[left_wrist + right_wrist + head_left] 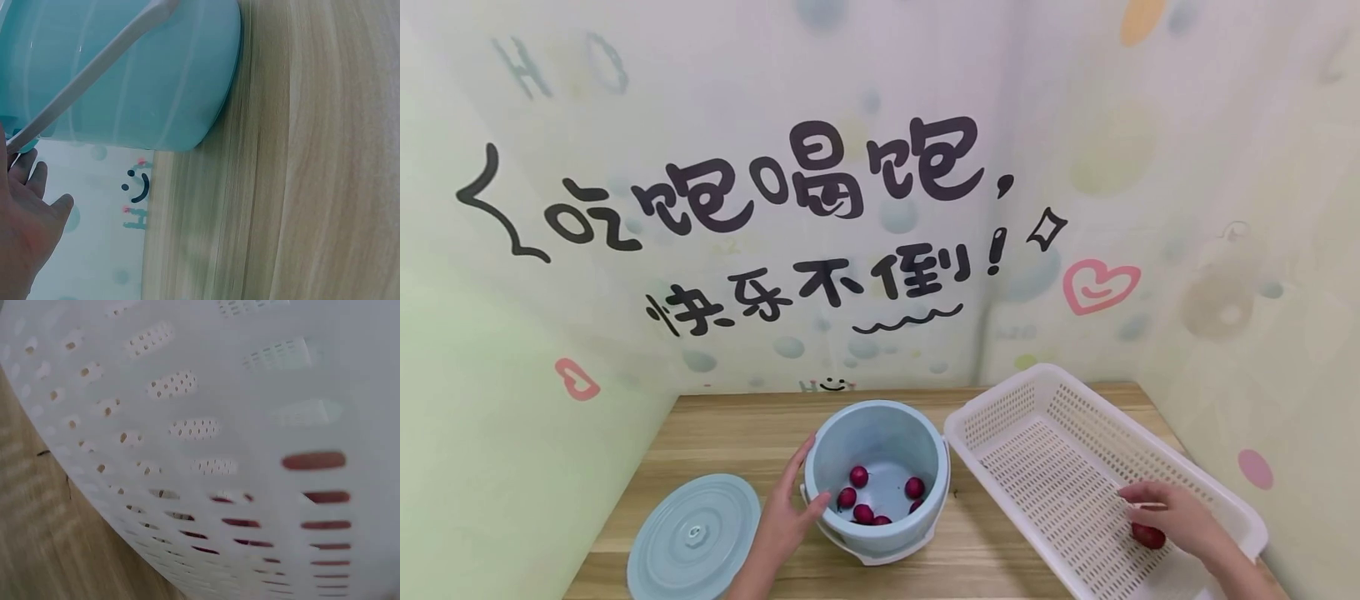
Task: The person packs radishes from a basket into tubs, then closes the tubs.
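A light blue bucket (887, 546) with a pale handle stands upright on the table, several small, round red radishes (859, 476) on its floor. My left hand (784, 512) rests against the bucket's left side, its thumb at the rim and its fingers along the outer wall. In the left wrist view, relaxed fingers (39, 178) show beside the handle (87, 75). Inside the white slotted basket (1000, 492), my right hand (1180, 517) reaches over dark red radishes (1148, 536), fingers extended and overlapping them. The right wrist view shows red through the basket's slots; the hand's underside is hidden.
A round light blue lid (692, 533) lies on the wooden table (737, 425) left of the bucket. Decorated walls (850, 358) with lettering enclose the table at the back and sides. The basket's long wall runs close to the bucket's right side.
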